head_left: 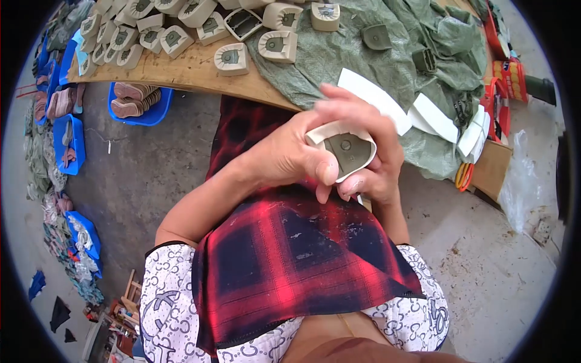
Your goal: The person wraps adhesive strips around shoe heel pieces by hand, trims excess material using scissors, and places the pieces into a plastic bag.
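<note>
Between my two hands is a shoe heel (348,158), a grey-green D-shaped piece with a cream strip wrapped around its edge. The heel's flat face, with a small round mark on it, is turned up toward me. My left hand (289,144) grips its left side, thumb on the near rim. On the right side, my right hand (381,163) is closed around it, with thumb and fingers at the strip; its upper fingers are slightly blurred. Both hands are above my red and black plaid apron (290,248), close to the table's front edge.
Many covered heels (278,46) crowd the wooden table (175,74). A green plastic sheet (321,60) carries bare green heels (376,37) and white strips (433,118). Blue bins (158,112) stand on the floor at left. Scissors with orange handles (464,176) hang at the right edge.
</note>
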Demonstrator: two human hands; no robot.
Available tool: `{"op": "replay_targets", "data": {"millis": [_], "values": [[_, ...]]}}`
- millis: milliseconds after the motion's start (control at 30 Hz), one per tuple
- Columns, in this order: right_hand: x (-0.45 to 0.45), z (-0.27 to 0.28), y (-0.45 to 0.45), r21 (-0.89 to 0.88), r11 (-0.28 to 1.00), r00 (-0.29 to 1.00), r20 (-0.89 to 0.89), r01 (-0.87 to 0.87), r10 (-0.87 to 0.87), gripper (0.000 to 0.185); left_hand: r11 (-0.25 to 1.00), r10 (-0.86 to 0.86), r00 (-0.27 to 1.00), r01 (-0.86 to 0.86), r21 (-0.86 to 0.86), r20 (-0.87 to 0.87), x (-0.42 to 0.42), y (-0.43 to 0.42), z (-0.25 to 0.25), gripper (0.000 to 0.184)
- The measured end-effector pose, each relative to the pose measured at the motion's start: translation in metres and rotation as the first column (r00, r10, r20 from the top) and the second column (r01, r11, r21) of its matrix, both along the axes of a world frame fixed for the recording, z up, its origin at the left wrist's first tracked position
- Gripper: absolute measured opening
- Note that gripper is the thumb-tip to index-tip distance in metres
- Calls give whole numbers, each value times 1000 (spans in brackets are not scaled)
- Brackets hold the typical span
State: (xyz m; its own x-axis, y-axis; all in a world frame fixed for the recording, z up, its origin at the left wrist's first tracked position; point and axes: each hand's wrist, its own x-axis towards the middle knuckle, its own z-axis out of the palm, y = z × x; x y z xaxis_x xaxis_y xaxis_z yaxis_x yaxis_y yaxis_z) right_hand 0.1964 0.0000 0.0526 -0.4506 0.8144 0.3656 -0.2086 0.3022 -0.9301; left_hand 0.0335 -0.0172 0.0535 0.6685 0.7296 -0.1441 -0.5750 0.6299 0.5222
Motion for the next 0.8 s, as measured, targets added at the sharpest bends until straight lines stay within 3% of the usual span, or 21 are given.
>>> {"op": "replay_targets", "data": {"millis": [100,200,267,300,367,467,500,600,633,767,800], "values": [[9,-12,15,217,967,991,16,-134,134,56,995,-100,995,100,-5,0,-5,1,-7,51],[14,-5,22,281,936,977,84,-211,195,62,975,-144,985,158,153,-98,-7,7,-6,53],[11,8,20,148,970,981,37,-195,191,59,989,-90,996,90,114,-6,-5,8,3,58],[7,14,15,-79,974,972,-113,-214,205,57,994,-55,998,52,92,31,-3,6,10,60],[1,19,12,-319,901,935,-292,-295,203,56,992,-23,1000,23,122,0,-3,4,13,64],[7,20,19,-229,934,952,70,-274,297,36,972,-96,986,123,200,-138,-12,3,-10,67],[7,22,20,-211,943,944,151,-258,292,31,976,-11,981,53,212,-193,-7,0,-4,66],[3,29,20,-322,932,947,212,-166,241,17,992,-7,962,42,122,-274,-5,1,-2,92],[2,27,20,-281,950,955,219,-137,203,24,992,17,953,23,127,-303,-4,1,-3,101],[-16,13,2,-226,961,987,40,159,-154,39,964,231,953,-196,182,-197,6,1,-13,74],[-17,10,2,-223,959,985,25,174,-173,39,950,281,944,-248,192,-171,9,0,-15,69]]}}
